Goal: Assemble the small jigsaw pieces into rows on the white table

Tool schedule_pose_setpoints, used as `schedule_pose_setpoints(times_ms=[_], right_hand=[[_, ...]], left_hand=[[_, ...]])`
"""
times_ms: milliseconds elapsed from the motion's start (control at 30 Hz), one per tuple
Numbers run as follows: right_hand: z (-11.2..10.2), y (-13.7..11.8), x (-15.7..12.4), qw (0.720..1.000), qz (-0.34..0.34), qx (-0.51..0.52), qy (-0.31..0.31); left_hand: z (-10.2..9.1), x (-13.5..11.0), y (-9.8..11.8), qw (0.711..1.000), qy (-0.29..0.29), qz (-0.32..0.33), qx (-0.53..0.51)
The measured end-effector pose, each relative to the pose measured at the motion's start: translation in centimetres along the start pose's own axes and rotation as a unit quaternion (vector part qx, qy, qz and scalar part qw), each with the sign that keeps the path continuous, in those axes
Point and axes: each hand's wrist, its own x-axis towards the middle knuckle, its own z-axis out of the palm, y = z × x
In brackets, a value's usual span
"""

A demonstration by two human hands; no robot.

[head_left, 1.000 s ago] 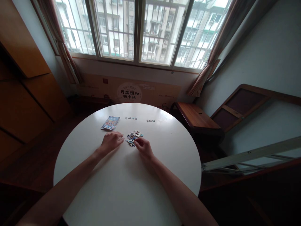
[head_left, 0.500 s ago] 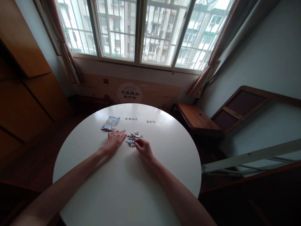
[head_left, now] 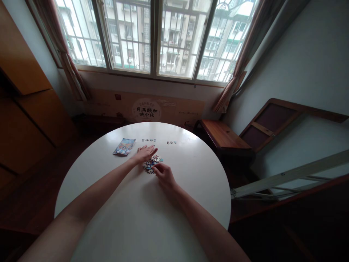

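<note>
While both forearms reach up from the bottom of the frame, the left hand [head_left: 145,153] lies flat and open, fingers stretched toward the upper right, over the upper left edge of the pile of puzzle pieces [head_left: 152,162]. It holds nothing that I can see. The right hand [head_left: 163,174] sits at the lower right of the pile with its fingers curled narrow at the pile's edge; whether a piece is pinched between them I cannot tell.

The pile is near the centre of the frame, a small loose heap of thin, knobby cardboard pieces in blue, white and red. Its long axis runs from lower left to upper right.

They lie on the round white table [head_left: 141,218], smooth and a little glossy. At the upper left of the pile lies a flat colourful packet [head_left: 124,146], rectangular, its long side tilted toward the upper right. Above the hands, two short rows of small pieces [head_left: 148,140] and [head_left: 171,142] run nearly horizontal, well apart from the pile.
</note>
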Motion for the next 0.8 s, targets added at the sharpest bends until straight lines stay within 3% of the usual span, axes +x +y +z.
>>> schedule_pose_setpoints(times_ms=[333,800], right_hand=[[0.0,-0.2,-0.2,1.0,0.002,0.011,-0.009],[0.1,-0.3,-0.2,1.0,0.003,0.001,-0.012]], left_hand=[[-0.3,3.3,2.4,0.999,-0.024,0.005,0.04],[-1.1,4.4,3.1,0.997,-0.031,-0.01,0.07]])
